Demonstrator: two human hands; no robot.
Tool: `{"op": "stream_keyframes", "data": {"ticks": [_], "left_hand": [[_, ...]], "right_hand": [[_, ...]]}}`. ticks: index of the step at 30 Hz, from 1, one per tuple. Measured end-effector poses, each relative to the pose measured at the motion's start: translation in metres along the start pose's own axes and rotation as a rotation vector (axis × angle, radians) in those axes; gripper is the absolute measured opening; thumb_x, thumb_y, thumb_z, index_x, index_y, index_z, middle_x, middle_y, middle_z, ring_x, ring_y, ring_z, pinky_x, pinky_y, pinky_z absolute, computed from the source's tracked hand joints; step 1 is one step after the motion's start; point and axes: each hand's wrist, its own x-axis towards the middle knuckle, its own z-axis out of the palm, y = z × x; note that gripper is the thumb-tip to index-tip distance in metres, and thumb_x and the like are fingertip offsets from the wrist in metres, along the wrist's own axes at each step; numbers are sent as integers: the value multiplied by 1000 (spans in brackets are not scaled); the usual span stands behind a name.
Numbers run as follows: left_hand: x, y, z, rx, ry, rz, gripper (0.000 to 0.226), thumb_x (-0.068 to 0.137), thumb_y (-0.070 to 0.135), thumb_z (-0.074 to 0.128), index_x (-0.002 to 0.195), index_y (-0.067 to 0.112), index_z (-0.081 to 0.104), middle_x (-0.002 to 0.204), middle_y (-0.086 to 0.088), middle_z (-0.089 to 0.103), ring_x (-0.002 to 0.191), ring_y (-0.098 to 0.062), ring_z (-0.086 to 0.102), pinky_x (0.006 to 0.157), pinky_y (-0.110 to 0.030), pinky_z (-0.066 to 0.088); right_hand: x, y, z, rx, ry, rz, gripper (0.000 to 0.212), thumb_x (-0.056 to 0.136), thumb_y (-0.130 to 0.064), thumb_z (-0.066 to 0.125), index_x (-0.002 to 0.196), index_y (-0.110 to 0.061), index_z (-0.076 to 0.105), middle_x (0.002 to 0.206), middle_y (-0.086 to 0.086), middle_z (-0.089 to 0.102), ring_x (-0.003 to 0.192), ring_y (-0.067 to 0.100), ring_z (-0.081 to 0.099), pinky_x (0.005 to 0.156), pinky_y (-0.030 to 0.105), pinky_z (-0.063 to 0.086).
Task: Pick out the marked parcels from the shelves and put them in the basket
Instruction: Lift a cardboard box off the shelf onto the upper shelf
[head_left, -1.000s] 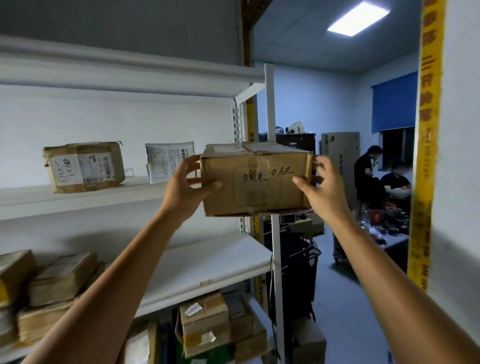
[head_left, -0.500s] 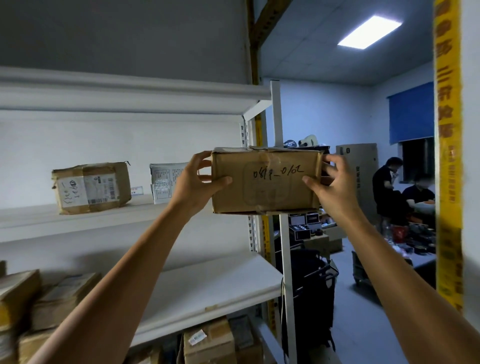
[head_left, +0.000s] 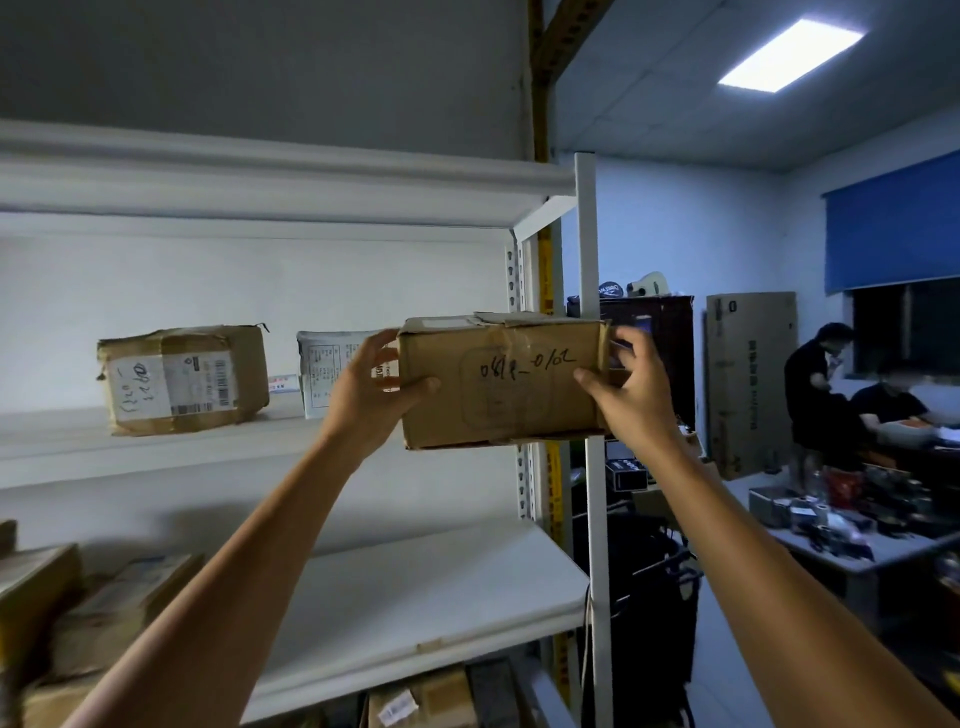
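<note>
White shelf rack (head_left: 587, 260) is filling the left and centre of the view. Tall brown carton (head_left: 750, 384) is standing upright against the far wall, with two people (head_left: 815, 395) working beside it at a cluttered worktop (head_left: 883, 551). Black basket (head_left: 675, 561) is sitting on the floor just right of the rack, below the hands.

Marked parcel (head_left: 498, 384), a brown cardboard box, is being held up in both hands at middle-shelf height, overlapping the rack's right front post. Can't tell whether its rear is touching the shelf. Its long axis is running left-right, roughly level. The broad face with the black handwritten marking is pointing at the camera, and the taped flap side is facing up.

Left hand (head_left: 363, 400) is gripping the box's left end, with the thumb pressing on the front face and the fingers curling round the end. Right hand (head_left: 634, 395) is gripping the right end the same way, with the thumb on the front face near the writing and the fingers wrapping behind.

Labelled brown parcel (head_left: 182, 379) is sitting on the middle shelf well left of the hands. White bagged parcel (head_left: 324, 374) is standing between it and the left hand, partly hidden by it. Stacked parcels (head_left: 104, 613) are lying on the lower shelf at far left.
</note>
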Motion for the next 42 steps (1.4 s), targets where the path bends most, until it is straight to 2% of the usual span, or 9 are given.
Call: {"op": "stream_keyframes", "data": {"ticks": [5, 10, 14, 18, 22, 24, 28, 34, 42], "left_hand": [[20, -12, -2, -1, 11, -44, 75, 76, 13, 84, 141, 25, 47, 127, 2, 58, 101, -20, 69, 84, -47, 60], [39, -24, -3, 13, -17, -55, 75, 74, 10, 86, 138, 26, 49, 131, -2, 59, 103, -25, 68, 83, -50, 60], [50, -30, -3, 19, -48, -111, 84, 75, 2, 83, 145, 26, 43, 124, -1, 59, 97, -20, 68, 61, -29, 59], [59, -36, -4, -9, -32, -151, 85, 74, 2, 83, 145, 28, 44, 123, -3, 62, 101, -22, 68, 61, -25, 57], [63, -37, -4, -13, -16, -167, 82, 75, 3, 83, 142, 29, 45, 123, -2, 62, 91, -15, 69, 58, -25, 55], [64, -38, -4, -20, -9, -169, 80, 75, 3, 83, 140, 30, 46, 121, 0, 62, 87, -12, 69, 59, -27, 56], [67, -42, -5, -40, 15, -173, 75, 73, 5, 85, 131, 37, 49, 115, 3, 62, 91, -14, 68, 64, -32, 58], [70, -47, -5, 23, 46, -144, 78, 72, 12, 87, 137, 35, 49, 114, 7, 62, 99, -14, 65, 74, -38, 60], [71, -49, -7, 47, 44, -154, 76, 72, 12, 87, 135, 35, 50, 113, 9, 61, 99, -19, 66, 82, -51, 60]], "right_hand": [[21, 12, 19, -29, -23, -2, 60, 86, -15, 75, 137, -16, 41, 138, 7, 55, 119, 15, 51, 92, 46, 55], [40, 24, 34, -36, -41, 12, 59, 88, -13, 72, 138, -14, 41, 121, -5, 47, 108, 9, 46, 81, 36, 54], [54, 33, 46, -45, -51, 34, 59, 88, -16, 72, 139, -18, 41, 133, 4, 50, 111, 12, 45, 86, 43, 54], [62, 38, 53, -29, -96, 47, 64, 89, -13, 70, 143, -19, 38, 135, 6, 49, 112, 11, 45, 85, 35, 52], [66, 39, 56, -41, -112, 52, 67, 90, -11, 70, 146, -17, 35, 130, 3, 47, 105, 9, 45, 67, 12, 41], [66, 39, 56, -54, -115, 50, 67, 90, -11, 70, 147, -16, 34, 131, 5, 47, 104, 8, 44, 63, 9, 37], [68, 39, 56, -78, -130, 45, 71, 89, -14, 71, 148, -18, 33, 135, 9, 50, 104, 10, 46, 67, 13, 41], [73, 39, 61, -145, -156, 21, 73, 86, -17, 75, 146, -18, 33, 136, 11, 54, 102, 17, 55, 85, 42, 55], [70, 43, 68, -159, -113, 4, 75, 88, -19, 73, 149, -18, 31, 140, 14, 51, 109, 18, 53, 85, 37, 52]]}}
